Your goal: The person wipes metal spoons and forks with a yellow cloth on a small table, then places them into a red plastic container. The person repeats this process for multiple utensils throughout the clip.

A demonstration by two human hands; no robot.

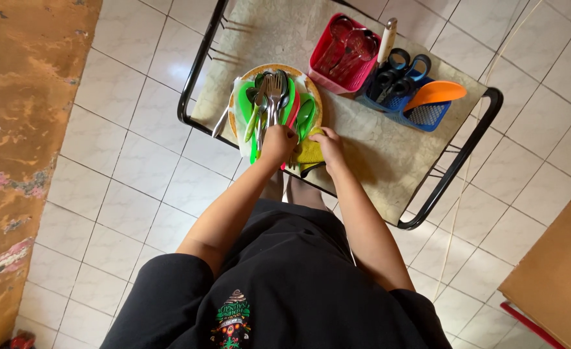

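The left hand (278, 143) is closed around the handles of a bunch of cutlery (269, 97), metal forks and spoons mixed with green plastic ones, which fans out over a round tray (311, 87) at the near left part of the desk (389, 155). The right hand (327, 145) lies just beside it, fingers curled down onto a yellow cloth (309, 154) at the tray's near edge, pressing or pinching it; whether it truly grips the cloth I cannot tell. A single metal utensil (221, 121) sticks out past the tray's left side. Further back on the desk stands a red basket (343, 52) holding clear-looking items, and just beside it a blue basket (405, 100) with dark-handled scissors (395, 71), a pale-handled tool (387, 39) and an orange plastic piece (435, 94). The desk has a black tube frame (192, 84) and stands on a white tiled floor (130, 174)
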